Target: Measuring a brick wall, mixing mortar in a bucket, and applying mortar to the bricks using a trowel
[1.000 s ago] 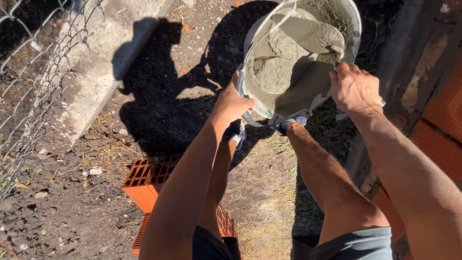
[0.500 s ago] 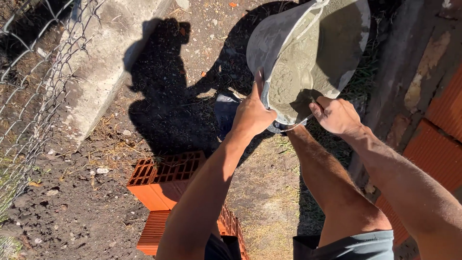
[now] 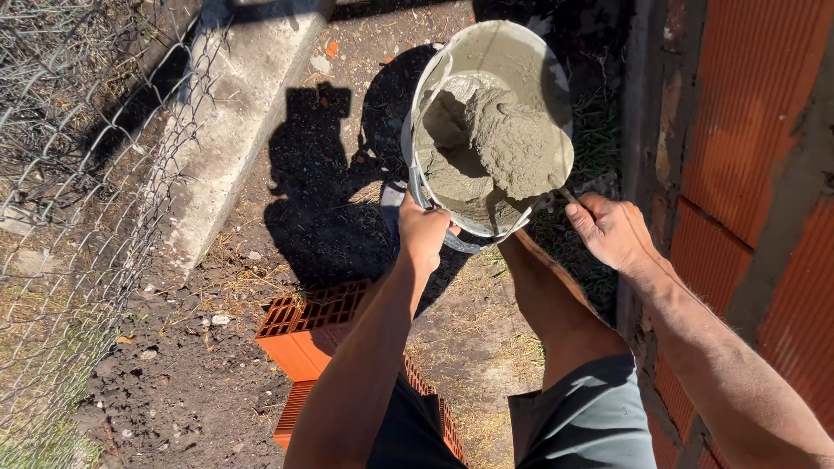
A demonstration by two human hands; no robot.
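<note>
A grey-smeared bucket (image 3: 512,52) holds a lump of wet grey mortar (image 3: 508,143) and hangs over the dirt in front of my legs. My left hand (image 3: 424,233) grips the bucket's near rim and wire handle on the left side. My right hand (image 3: 612,230) is closed at the rim on the right, pinching what looks like the handle's end or a thin tool; I cannot tell which. The bucket tilts toward me, so its inside shows.
Hollow orange bricks (image 3: 308,334) lie on the dirt by my left knee. An orange brick wall (image 3: 747,174) with mortar joints rises at the right. A chain-link fence (image 3: 61,217) and a concrete curb (image 3: 226,130) run along the left.
The bucket has swung from steeply tipped sideways to more upright, with the mortar settled inside. Both hands shifted lower along the rim, and the view moved right toward the brick wall.
</note>
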